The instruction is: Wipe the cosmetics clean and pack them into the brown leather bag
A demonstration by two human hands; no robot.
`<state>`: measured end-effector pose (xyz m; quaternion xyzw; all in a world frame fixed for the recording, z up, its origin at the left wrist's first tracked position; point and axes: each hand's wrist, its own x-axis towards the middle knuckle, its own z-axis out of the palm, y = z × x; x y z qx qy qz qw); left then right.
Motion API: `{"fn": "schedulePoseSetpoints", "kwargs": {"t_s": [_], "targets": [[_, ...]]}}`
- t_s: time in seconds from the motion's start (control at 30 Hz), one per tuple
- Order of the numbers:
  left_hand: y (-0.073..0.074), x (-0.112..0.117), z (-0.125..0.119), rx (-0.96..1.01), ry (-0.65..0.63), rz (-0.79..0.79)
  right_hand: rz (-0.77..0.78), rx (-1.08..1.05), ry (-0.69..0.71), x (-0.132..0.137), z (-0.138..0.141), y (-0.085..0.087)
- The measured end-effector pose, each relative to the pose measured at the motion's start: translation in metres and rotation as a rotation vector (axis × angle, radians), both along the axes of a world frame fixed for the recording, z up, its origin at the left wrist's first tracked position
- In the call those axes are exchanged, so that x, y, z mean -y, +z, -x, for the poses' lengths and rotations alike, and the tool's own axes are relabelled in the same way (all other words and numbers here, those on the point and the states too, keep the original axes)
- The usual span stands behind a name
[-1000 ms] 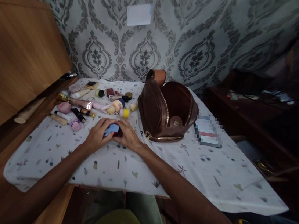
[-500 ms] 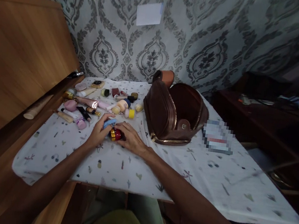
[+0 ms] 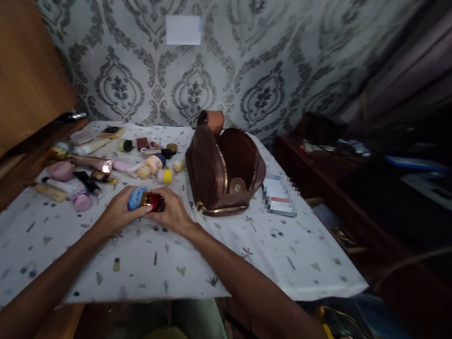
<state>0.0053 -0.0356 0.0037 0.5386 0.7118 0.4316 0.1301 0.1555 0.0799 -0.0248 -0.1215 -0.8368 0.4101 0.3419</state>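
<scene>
Hands meet near the middle of the table. Our left hand (image 3: 118,211) is curled around a small blue lid (image 3: 136,198), and our right hand (image 3: 172,216) is wrapped around a little red jar (image 3: 155,202) with a gold band. The blue lid and the red jar touch each other between our two hands, low over the white tablecloth (image 3: 240,250) with tiny pictures on it. We cannot tell if the jar rests on the cloth. Just to the right and a bit farther away sits a brown bag (image 3: 219,171), zipped open. To the far left of our hands lie lots of tubes and small pots (image 3: 96,165) in a heap. A yellow pot (image 3: 165,175) lies between that heap and the bag. On the wall far behind hangs a white paper (image 3: 183,29).
</scene>
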Motion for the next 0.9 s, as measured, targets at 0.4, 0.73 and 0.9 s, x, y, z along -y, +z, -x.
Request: {"fn": "schedulePoseSetpoints", "kwargs": {"t_s": [0.4,0.73,0.9], "targets": [[0.007,0.002,0.006,-0.303,-0.042,0.117,-0.072,0.139,0.069,-0.003,0.000,-0.002],[0.001,0.007,0.009,-0.464,-0.081,0.022,-0.105,0.135,0.036,-0.003,-0.001,0.007],[0.004,0.004,0.006,-0.482,0.002,0.058,-0.083,0.175,0.001,-0.002,-0.001,0.014]]}}
